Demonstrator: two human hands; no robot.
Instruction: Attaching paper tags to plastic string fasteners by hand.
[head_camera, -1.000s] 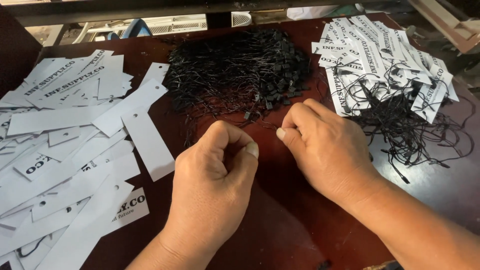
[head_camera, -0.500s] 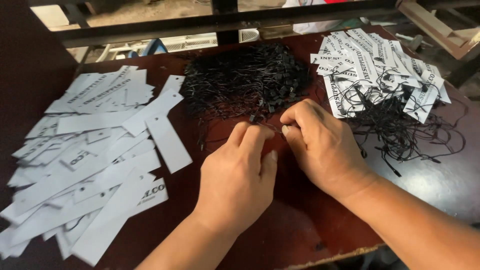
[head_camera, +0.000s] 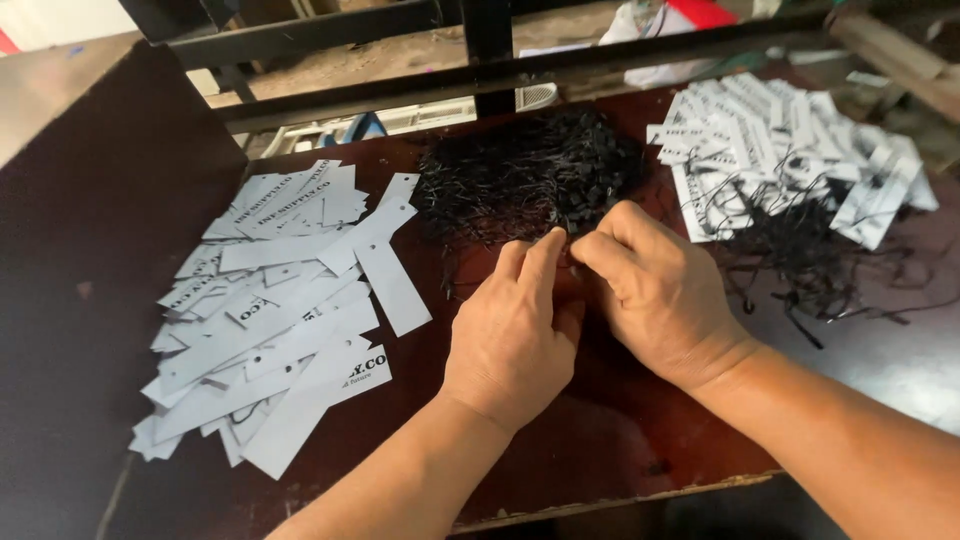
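Observation:
A heap of thin black strings with small clasps (head_camera: 530, 180) lies at the middle back of the dark red table (head_camera: 600, 450). My left hand (head_camera: 510, 335) and my right hand (head_camera: 655, 295) meet at the heap's near edge, fingertips touching. My right thumb and forefinger are pinched on a black string at the edge of the heap. My left forefinger and middle finger stretch out against them; what they hold is hidden. Loose white paper tags (head_camera: 270, 300) spread out to the left of my left hand.
At the back right lies a pile of white tags with black strings threaded through them (head_camera: 790, 165). A dark board (head_camera: 90, 250) stands along the left side. A black metal rail (head_camera: 480, 75) runs behind the table. The table's front edge (head_camera: 620, 495) is close to my forearms.
Both hands have moved up to the near edge of the black heap and closer together. My left fingers went from curled to stretched out. The view has tilted back.

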